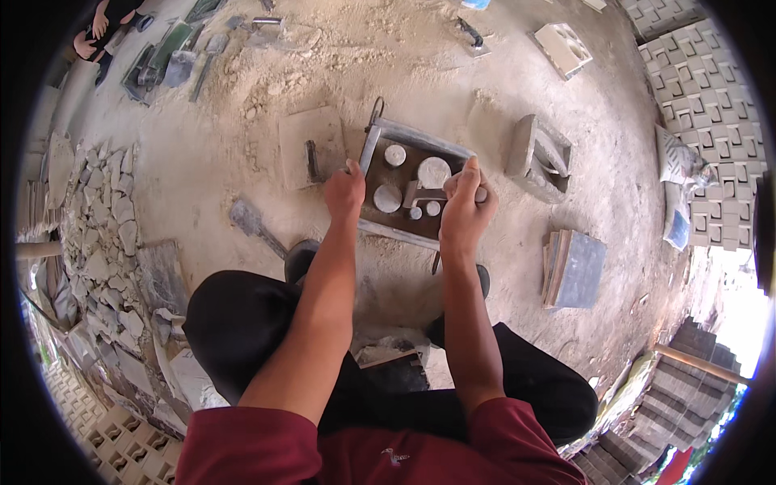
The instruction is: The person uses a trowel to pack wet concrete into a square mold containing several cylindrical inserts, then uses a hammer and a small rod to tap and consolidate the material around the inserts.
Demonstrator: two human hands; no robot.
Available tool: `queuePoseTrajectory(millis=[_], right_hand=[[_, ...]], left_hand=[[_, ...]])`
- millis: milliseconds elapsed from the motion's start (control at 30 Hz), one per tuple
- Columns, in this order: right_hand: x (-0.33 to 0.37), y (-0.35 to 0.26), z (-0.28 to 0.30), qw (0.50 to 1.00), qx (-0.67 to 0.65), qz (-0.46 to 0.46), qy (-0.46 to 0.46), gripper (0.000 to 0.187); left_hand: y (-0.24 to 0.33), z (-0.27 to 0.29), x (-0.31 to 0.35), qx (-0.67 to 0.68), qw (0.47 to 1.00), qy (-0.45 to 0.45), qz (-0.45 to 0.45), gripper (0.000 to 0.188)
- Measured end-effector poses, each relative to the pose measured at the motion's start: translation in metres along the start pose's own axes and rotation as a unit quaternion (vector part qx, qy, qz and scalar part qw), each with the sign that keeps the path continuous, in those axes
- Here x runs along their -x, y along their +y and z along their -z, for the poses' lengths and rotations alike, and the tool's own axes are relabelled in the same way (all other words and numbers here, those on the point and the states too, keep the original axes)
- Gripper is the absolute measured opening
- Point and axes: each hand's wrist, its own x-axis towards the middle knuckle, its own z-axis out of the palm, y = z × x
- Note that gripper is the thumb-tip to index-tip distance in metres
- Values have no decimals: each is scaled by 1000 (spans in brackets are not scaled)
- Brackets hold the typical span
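Observation:
On the ground in front of me lies a shallow rectangular metal mould frame [424,137] with a dark inner plate and several pale round plugs of different sizes, one of them a large disc [434,172]. My left hand [345,192] is closed at the frame's left side wall, fingers curled at its rim. My right hand [469,206] is at the right side, closed around the handle of a small hammer [420,195] whose head lies over the plugs; its thumb points up near the far right corner. The palms' undersides are hidden.
A hollow concrete block [533,166] stands to the right, with stacked square plates [578,269] nearer. A trowel [255,225] and a flat plate [299,141] lie left. Broken rubble [101,218] is piled further left. Another person's hands [90,36] show far left.

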Motion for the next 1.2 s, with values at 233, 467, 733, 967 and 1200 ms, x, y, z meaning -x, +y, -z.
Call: queuePoseTrajectory(millis=[233, 467, 733, 967, 1200], right_hand=[[-10, 15, 2, 999, 20, -24, 8, 42], [22, 32, -7, 997, 68, 34, 11, 42], [23, 20, -10, 998, 51, -26, 24, 42], [28, 38, -9, 990, 124, 66, 17, 44], [-7, 43, -6, 991, 119, 62, -23, 44]], left_hand=[[1, -6, -5, 1, 1000, -14, 3, 63], [-2, -6, -9, 8, 1000, -15, -13, 63], [-5, -2, -5, 20, 1000, -13, 13, 60], [0, -6, -2, 22, 999, -9, -31, 61], [7, -5, 2, 12, 1000, -7, -17, 61]])
